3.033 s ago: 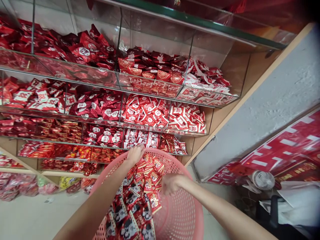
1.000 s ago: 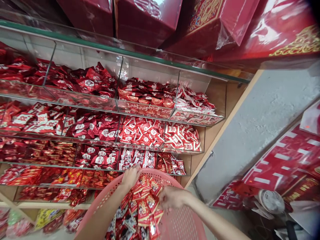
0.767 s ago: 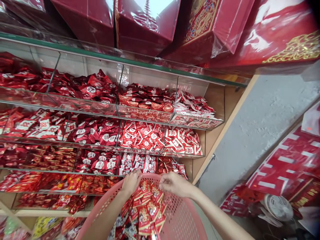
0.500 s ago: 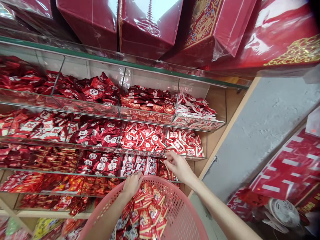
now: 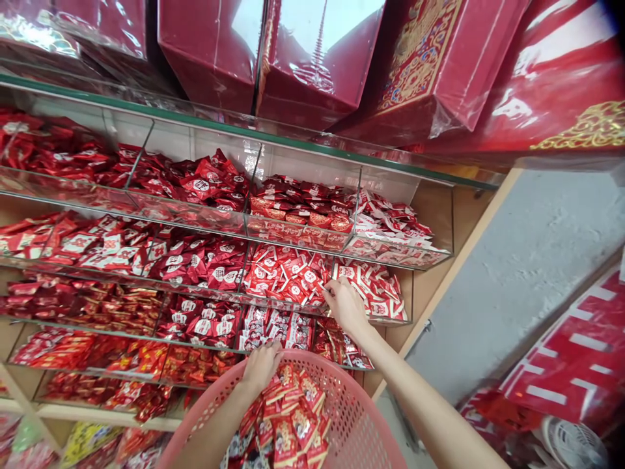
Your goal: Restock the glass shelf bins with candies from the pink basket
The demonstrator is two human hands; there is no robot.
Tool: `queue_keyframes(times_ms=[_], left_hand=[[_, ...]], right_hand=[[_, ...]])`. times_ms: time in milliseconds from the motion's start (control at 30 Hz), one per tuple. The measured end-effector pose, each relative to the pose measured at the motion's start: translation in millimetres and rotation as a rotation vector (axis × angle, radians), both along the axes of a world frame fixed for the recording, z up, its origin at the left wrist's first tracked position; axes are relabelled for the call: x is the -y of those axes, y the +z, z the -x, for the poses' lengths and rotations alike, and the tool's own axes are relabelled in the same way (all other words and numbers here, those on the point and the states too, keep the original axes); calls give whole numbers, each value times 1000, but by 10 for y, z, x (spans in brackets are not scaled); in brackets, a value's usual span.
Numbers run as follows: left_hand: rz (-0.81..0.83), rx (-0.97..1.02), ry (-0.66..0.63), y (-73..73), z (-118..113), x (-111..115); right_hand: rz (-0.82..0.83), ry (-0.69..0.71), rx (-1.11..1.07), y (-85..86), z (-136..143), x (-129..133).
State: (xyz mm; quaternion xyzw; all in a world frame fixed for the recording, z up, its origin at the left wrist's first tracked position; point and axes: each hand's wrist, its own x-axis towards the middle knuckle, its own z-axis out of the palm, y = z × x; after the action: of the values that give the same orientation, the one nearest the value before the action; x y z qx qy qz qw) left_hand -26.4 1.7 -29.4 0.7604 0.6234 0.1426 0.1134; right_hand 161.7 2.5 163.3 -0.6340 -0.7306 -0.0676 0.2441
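Note:
A pink perforated basket with red and dark wrapped packets inside is at the bottom centre. My left hand is closed on its far rim. My right hand is raised beyond the basket, at the front edge of a shelf bin of red and white packets. Its fingers are bent together near the divider; whether anything is between the fingertips is too small to tell. Just left of those fingers lies another bin of red packets with white labels.
Tiered bins of red packets with clear fronts extend to the left. A glass shelf above holds large red boxes. A grey wall and a white fan are at right.
My right hand has moved up from the lower bin to the bin row above. My left hand stays on the basket rim. The view has shifted slightly left.

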Motion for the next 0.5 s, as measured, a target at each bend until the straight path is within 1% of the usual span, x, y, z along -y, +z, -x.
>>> queue_keyframes(times_ms=[100,267,500], left_hand=[[-9,-2,-10,-16,2,-2],[-4,-3,-9,-15,2,5],[34,-4,-1,32,-6,29]], right_hand=[[6,41,-95,-16,-56,-111],[-38,178,-267,-52,-192,-268],[0,302,-515,-105,-288,-295]])
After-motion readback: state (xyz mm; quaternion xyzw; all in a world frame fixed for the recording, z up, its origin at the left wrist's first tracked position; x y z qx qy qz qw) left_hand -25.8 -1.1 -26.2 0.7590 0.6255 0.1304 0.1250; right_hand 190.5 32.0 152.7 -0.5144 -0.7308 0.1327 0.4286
